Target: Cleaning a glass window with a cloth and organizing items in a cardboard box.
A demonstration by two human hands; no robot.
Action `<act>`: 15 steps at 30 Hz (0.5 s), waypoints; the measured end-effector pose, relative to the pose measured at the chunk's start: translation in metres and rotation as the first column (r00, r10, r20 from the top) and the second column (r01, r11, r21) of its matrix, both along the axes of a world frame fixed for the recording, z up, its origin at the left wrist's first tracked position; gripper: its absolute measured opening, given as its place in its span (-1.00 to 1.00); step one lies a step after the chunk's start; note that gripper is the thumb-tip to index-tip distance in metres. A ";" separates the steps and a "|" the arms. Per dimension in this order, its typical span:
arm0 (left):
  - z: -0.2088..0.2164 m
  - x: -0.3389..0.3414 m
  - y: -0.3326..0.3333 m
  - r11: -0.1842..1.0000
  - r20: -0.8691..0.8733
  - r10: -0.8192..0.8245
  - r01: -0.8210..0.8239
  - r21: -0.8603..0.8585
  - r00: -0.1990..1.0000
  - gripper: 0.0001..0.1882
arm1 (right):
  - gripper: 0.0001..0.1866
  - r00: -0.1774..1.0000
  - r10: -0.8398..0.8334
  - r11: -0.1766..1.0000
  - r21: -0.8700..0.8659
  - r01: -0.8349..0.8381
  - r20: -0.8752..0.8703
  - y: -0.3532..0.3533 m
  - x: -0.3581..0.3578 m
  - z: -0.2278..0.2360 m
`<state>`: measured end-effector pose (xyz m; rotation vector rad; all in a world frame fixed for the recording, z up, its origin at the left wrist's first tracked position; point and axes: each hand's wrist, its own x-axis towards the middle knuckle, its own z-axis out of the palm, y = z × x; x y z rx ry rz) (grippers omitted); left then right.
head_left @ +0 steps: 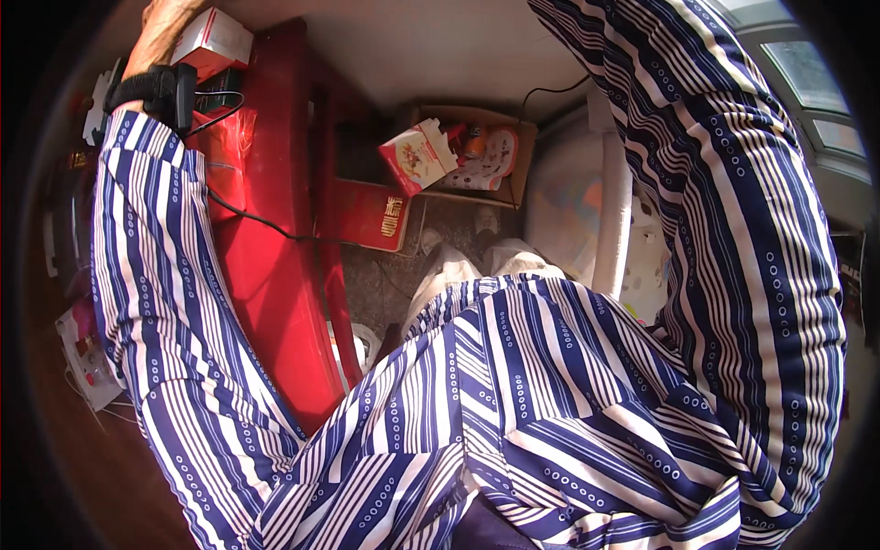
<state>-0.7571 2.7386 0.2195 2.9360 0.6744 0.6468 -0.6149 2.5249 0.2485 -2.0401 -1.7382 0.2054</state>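
Observation:
My left arm reaches up along the left side, with a black strap and small device [156, 92] around the wrist. Only the back part of my left hand [167, 27] shows at the top edge; its fingers are cut off, so what it holds cannot be told. Nearest to it is a white and red box [215, 41] at the far end of a red table [275, 211]. A black cable [247, 216] runs across the tabletop. My right arm, in a blue and white striped sleeve [752, 202], stretches up past the top edge, and the hand is outside the picture.
On the floor ahead, a cardboard box [522, 165] holds a red and white carton [420, 156] and an orange item [475, 144]. A red flat box [367, 213] lies beside the table. A pale rounded container [573, 202] stands right of my legs. Windows [807, 78] are at upper right.

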 end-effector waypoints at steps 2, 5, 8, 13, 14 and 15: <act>-0.020 -0.014 0.016 0.967 -0.004 -0.110 0.108 0.231 0.994 -0.31 | -0.85 1.000 0.015 0.998 -0.066 -0.017 -0.026 0.003 0.001 -0.006; -0.032 -0.013 -0.058 0.970 0.154 -0.225 0.236 -0.058 0.962 -0.40 | -0.83 0.899 0.079 0.950 0.241 -0.199 0.432 0.031 0.045 -0.049; -0.084 -0.037 -0.029 0.993 0.085 -0.120 0.119 0.019 0.989 -0.47 | -0.80 0.911 0.100 0.946 0.245 -0.211 0.400 -0.004 0.007 -0.034; -0.154 -0.069 -0.110 0.867 0.100 0.065 -0.006 -0.499 0.993 -0.49 | -0.78 0.969 -0.079 0.872 -0.454 0.182 0.236 -0.059 0.008 -0.032; -0.174 -0.063 -0.128 0.792 0.098 0.088 -0.010 -0.611 0.991 -0.51 | -0.77 0.941 0.021 0.893 -0.430 0.135 0.339 -0.082 0.047 -0.073; -0.181 -0.059 -0.149 0.739 0.115 0.104 0.001 -0.673 0.988 -0.54 | -0.73 0.935 0.002 0.886 -0.434 0.163 0.356 -0.113 0.065 -0.089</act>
